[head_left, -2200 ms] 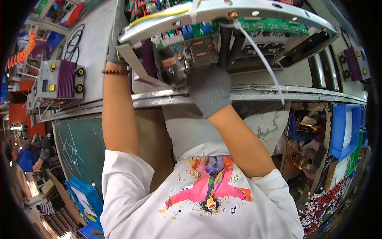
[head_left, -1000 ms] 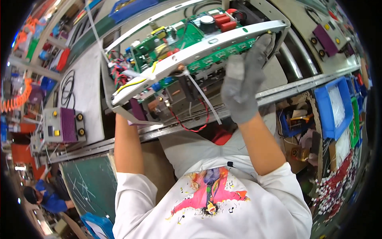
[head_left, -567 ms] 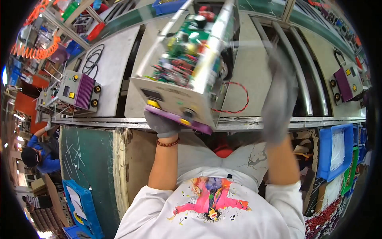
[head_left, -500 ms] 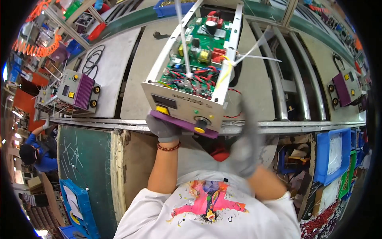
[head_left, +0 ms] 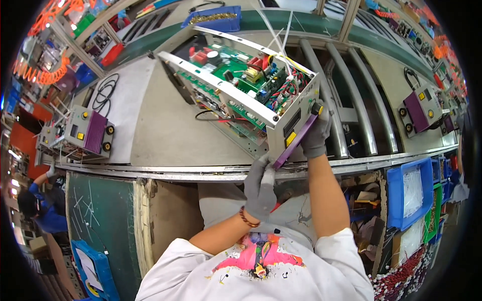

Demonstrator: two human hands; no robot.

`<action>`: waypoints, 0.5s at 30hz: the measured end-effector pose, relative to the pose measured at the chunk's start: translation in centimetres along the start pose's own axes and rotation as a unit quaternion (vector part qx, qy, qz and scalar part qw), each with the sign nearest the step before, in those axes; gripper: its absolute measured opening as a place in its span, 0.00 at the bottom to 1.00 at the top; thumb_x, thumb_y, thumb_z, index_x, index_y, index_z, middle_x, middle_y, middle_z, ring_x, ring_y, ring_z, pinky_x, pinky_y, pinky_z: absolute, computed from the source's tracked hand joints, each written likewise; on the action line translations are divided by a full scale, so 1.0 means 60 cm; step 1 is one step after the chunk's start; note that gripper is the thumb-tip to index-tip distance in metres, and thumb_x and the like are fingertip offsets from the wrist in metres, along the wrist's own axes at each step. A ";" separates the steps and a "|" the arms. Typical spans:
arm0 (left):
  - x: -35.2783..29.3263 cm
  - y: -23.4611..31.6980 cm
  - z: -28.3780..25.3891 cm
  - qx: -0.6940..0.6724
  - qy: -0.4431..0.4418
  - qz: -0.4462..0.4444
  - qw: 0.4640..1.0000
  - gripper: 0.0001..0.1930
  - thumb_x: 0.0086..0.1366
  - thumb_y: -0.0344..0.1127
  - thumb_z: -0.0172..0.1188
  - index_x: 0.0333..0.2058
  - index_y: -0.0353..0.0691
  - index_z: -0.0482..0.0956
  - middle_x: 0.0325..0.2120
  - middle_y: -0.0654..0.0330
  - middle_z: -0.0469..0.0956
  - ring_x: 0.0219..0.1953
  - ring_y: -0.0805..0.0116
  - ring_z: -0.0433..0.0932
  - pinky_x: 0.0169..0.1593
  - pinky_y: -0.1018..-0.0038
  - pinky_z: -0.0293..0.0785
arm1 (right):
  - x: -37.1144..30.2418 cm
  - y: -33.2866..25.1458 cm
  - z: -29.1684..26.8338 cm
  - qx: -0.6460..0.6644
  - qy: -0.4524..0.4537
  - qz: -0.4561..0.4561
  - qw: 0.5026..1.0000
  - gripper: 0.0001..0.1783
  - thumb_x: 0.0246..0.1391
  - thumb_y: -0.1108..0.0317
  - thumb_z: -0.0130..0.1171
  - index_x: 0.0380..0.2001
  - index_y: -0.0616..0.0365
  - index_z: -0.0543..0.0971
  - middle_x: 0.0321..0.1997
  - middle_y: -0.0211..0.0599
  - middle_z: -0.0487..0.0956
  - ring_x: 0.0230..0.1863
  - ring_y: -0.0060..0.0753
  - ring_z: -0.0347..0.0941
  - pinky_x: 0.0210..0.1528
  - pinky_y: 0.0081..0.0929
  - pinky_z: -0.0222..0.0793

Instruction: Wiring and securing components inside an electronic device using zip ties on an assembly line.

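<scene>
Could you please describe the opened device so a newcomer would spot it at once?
On the workbench, find the metal rollers right of centre. Mostly left of them is the device, turned slantwise, its front panel at the right hand. Unlike the purple-sided units at either edge, it bares a broad green circuit board.

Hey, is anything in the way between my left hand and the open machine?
Nothing visible is. Your left hand has its fingertips right by the near end of the purple trim on the machine; whether they touch, I can't tell.
</scene>
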State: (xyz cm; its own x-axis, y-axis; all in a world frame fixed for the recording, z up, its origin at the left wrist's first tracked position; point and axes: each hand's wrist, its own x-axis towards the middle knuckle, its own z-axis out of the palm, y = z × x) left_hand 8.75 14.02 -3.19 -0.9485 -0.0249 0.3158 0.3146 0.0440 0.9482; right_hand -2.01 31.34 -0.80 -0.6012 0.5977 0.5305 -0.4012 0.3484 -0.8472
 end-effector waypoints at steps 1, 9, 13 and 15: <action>0.024 0.005 -0.019 0.052 -0.010 0.067 0.996 0.14 0.66 0.25 0.51 0.48 0.34 0.80 0.39 0.52 0.81 0.43 0.62 0.79 0.49 0.69 0.75 | 0.007 0.004 -0.008 0.013 -0.043 0.076 0.996 0.27 0.71 0.47 0.39 0.49 0.60 0.75 0.44 0.37 0.77 0.44 0.27 0.72 0.49 0.33 0.71; 0.485 -0.062 -0.275 -0.133 0.177 -0.002 0.975 0.26 0.72 0.51 0.49 0.61 0.41 0.74 0.56 0.60 0.76 0.59 0.65 0.69 0.63 0.68 0.63 | -0.101 -0.023 0.013 0.218 0.044 0.250 0.942 0.30 0.72 0.47 0.37 0.62 0.59 0.69 0.60 0.41 0.75 0.60 0.35 0.73 0.63 0.35 0.68; 0.555 -0.120 -0.279 -0.235 0.085 -0.052 0.967 0.31 0.73 0.61 0.45 0.63 0.46 0.70 0.57 0.62 0.73 0.59 0.65 0.70 0.61 0.65 0.67 | -0.088 -0.006 0.043 0.305 0.031 0.320 0.896 0.30 0.71 0.42 0.39 0.60 0.53 0.71 0.56 0.40 0.76 0.53 0.30 0.76 0.53 0.31 0.76; 0.517 -0.105 -0.288 -0.311 0.086 -0.018 0.946 0.27 0.73 0.61 0.46 0.53 0.45 0.75 0.49 0.60 0.78 0.52 0.65 0.75 0.58 0.67 0.70 | -0.076 -0.010 0.044 0.297 -0.017 0.286 0.911 0.26 0.70 0.47 0.43 0.59 0.54 0.72 0.52 0.38 0.77 0.51 0.30 0.76 0.50 0.30 0.76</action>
State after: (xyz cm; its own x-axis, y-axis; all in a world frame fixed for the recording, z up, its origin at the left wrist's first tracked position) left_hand -22.02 -4.29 1.20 -0.9557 -0.1798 0.2333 0.2943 -0.5553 0.7778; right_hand -0.84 26.49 -2.64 -0.8468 0.5316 0.0167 -0.3124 -0.4718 -0.8245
